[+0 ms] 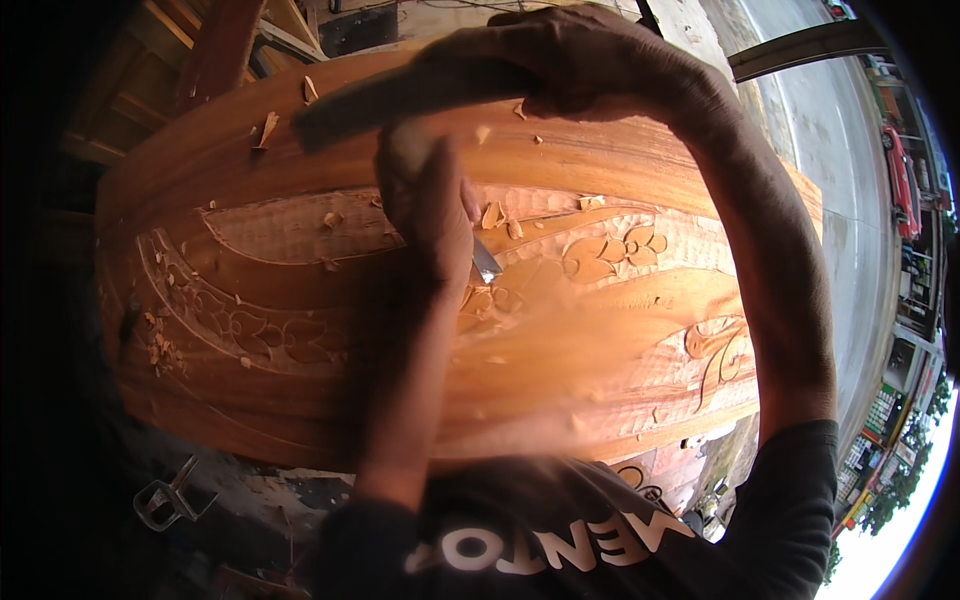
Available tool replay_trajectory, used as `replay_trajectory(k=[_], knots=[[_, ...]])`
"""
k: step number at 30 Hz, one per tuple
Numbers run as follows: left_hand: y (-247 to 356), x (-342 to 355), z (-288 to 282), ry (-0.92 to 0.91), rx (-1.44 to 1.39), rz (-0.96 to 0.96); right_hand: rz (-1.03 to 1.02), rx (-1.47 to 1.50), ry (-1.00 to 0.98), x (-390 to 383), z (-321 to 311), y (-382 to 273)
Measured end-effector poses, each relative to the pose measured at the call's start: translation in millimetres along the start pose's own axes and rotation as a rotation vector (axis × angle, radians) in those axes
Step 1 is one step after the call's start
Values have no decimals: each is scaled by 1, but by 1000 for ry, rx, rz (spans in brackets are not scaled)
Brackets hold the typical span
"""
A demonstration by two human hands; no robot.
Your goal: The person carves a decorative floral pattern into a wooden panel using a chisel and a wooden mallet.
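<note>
My left hand (430, 210) is closed around a chisel (485, 262), whose pale handle top shows above the fist and whose steel blade meets a carved wooden panel (620, 390) near the middle. My right hand (570, 65) grips a long dark mallet (370, 105), raised over the panel's upper part and slanting down toward the chisel's top; the mallet is slightly blurred, and whether it touches the handle I cannot tell. The reddish-brown panel bears carved leaves, flowers and textured grooves, with curled wood shavings (493, 213) scattered over it.
Wooden boards (175, 45) stand at the upper left. A metal stool or frame (170, 495) is at the lower left. Along the right runs a paved road (840, 180) with a red car (902, 180), shopfronts and trees. A dark metal beam (800, 50) crosses at the upper right.
</note>
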State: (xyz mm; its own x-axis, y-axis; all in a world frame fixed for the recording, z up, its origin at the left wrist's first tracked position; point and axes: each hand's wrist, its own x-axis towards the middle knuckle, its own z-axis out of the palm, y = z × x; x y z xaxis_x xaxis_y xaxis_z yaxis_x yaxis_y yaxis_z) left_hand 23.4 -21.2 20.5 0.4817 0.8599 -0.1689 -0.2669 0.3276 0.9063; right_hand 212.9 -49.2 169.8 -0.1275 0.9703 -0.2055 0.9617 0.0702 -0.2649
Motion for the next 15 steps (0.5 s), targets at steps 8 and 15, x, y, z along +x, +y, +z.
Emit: replay_trajectory(k=[8,15], knots=[[25,-31,-4,74,-114,161,-85,-112,436,-37,37,-20],[59,-89,-96,14,199,86,419,552,650,-144,130,-58]])
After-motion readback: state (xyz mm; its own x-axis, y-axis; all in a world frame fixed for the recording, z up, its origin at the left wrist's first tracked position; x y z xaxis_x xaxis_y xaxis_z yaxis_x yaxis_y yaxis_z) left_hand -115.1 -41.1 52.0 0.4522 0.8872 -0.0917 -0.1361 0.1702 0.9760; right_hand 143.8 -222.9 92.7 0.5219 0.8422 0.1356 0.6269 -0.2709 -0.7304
